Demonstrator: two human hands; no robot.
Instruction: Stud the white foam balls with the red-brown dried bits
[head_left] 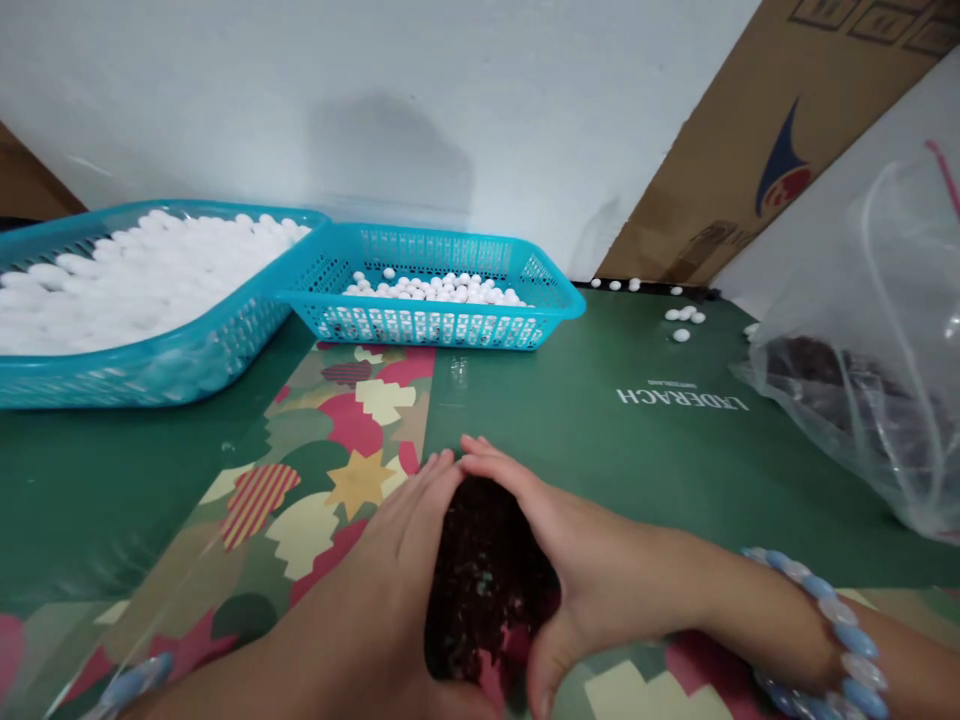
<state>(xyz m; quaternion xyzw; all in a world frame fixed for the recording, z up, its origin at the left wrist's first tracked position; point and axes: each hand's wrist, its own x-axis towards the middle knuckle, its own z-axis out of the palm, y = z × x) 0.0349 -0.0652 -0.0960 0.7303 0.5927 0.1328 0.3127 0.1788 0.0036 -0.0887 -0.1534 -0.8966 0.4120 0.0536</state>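
My left hand (397,570) and my right hand (577,560) curve around a heap of small, dark, glossy pieces (484,570) low in the middle of the view. Their fingertips meet at the far side of the heap, with the thumbs nearer to me. Both hands have fingers stretched out and thumbs apart, forming a ring about the heap rather than gripping it. What exactly the dark pieces are cannot be made out. A blue and clear beaded bracelet (855,640) circles my right wrist.
Behind stand a large blue basket (150,365) heaped with white balls and a smaller blue basket (435,325) holding fewer. Several loose white balls (681,335) lie at the back right. A clear plastic bag (847,400) with dark contents stands right. A cardboard panel (720,170) leans behind.
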